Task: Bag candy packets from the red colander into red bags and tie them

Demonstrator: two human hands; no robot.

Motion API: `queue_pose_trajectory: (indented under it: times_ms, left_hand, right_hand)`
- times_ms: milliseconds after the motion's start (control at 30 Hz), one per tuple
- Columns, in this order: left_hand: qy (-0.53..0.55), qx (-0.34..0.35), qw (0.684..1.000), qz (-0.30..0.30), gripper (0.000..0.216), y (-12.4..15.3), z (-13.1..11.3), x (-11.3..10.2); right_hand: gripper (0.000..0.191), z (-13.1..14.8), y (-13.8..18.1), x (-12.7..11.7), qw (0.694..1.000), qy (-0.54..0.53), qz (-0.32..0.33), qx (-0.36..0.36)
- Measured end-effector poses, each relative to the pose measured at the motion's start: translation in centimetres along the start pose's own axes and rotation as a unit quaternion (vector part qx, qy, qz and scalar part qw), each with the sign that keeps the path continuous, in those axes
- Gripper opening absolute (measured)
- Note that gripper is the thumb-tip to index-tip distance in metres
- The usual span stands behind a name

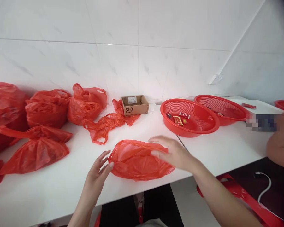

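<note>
A red plastic bag (pixel 137 162) lies near the front edge of the white table (pixel 61 186), right before me. My left hand (pixel 98 171) is open, fingers spread, its fingertips touching the bag's left end. My right hand (pixel 172 151) lies open and flat on the bag's upper right side, fingers stretched to the left. Neither hand grips anything.
Several filled red bags (pixel 47 108) crowd the table's left, and an empty crumpled one (pixel 104 126) lies mid-table. A small cardboard box (pixel 135 105) stands by the tiled wall. Two red baskets (pixel 189 118) sit at right, the nearer holding small packets. Another person's arm (pixel 280 142) rests at far right.
</note>
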State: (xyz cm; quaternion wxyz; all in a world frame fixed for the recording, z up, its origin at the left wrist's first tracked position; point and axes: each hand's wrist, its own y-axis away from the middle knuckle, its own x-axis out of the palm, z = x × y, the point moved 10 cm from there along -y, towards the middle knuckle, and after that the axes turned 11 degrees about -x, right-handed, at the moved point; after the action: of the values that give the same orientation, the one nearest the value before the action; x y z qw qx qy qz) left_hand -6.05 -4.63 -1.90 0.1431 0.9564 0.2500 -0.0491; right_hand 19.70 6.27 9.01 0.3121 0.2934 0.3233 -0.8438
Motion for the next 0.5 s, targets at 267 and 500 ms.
queue_pose_trajectory:
  times_ms: [267,500]
  left_hand:
    - [-0.066,-0.018,0.997,0.042,0.055,-0.8,2.2,1.5]
    - [-0.023,-0.071,0.991,0.109,0.065,0.1,2.0,3.2]
  right_hand:
    - [0.046,-12.4,3.0,-7.5,0.906,0.358,0.000,0.225]
    - [0.050,-8.2,1.5,-6.3,0.985,0.103,0.030,0.137]
